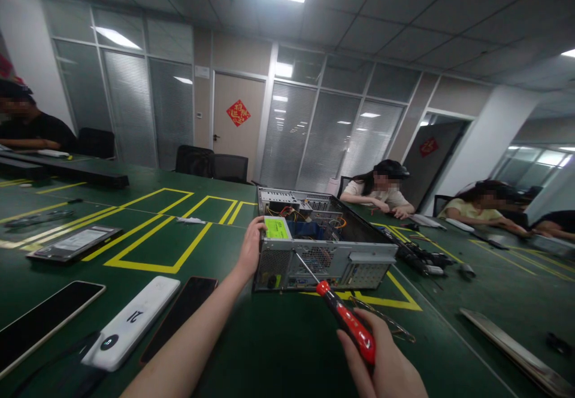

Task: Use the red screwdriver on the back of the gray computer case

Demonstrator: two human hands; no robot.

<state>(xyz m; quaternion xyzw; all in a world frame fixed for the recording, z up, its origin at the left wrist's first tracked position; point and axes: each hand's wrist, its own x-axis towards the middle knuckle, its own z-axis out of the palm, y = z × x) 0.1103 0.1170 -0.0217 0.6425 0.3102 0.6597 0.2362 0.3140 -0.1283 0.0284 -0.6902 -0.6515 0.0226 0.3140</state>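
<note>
An opened computer case [323, 260] lies on the green table with its rear panel facing me. Cables and a power supply with a bright green label [276, 228] show inside it. My left hand [252, 245] grips the case's left rear corner, its fingers curled over the edge. In my right hand [381, 350] is a red and black screwdriver [348, 320], held by the handle. The shaft points up and left, and its tip meets or nearly meets the rear panel, just below the power supply. Eyeglasses [386, 317] lie partly behind the right hand.
A hard drive [74, 243], phones [49, 320] and a white power bank [135, 320] lie on the left. Right of the case are black cables [424, 260] and a long metal panel [516, 350]. Yellow tape marks the table [251, 350]. Several people sit around it.
</note>
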